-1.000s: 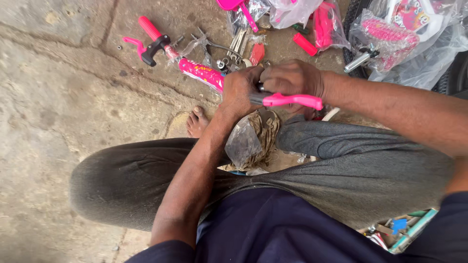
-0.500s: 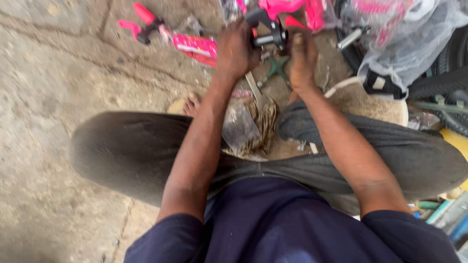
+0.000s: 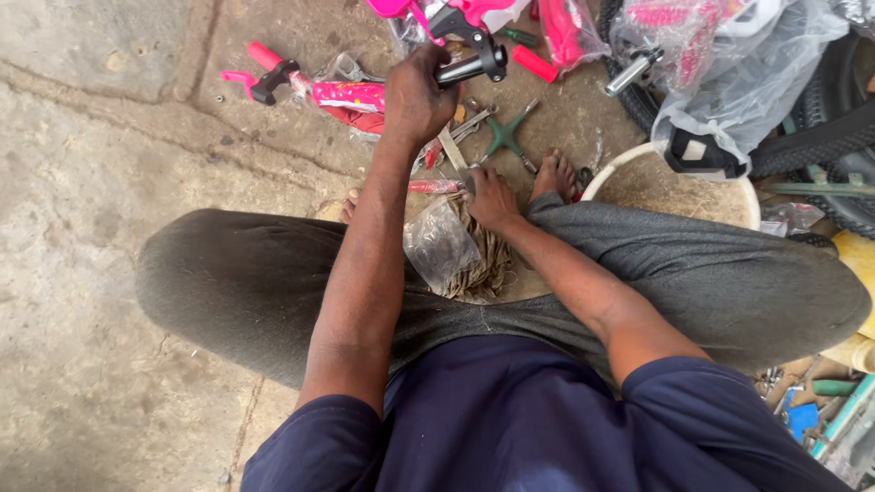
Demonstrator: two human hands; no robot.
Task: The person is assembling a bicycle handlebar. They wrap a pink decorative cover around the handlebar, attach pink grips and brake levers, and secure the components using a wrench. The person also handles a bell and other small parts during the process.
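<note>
Open room: bare concrete floor (image 3: 100,301) is seen leftward.
Left hand (image 3: 415,96): raised, fingers wrapped around black handlebar grip (image 3: 472,66).
Right hand (image 3: 490,196): lowered, fingers closed on pink-handled tool (image 3: 436,186).

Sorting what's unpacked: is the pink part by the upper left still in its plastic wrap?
Partly wrapped: clear plastic covers the pink part's right end, while its black-and-pink left end lies bare on the concrete.

You have a single head-worn view looking steeply down over your lap at the concrete floor (image 3: 100,273). It sits close above it, with bicycle parts at the floor's far edge.
</note>
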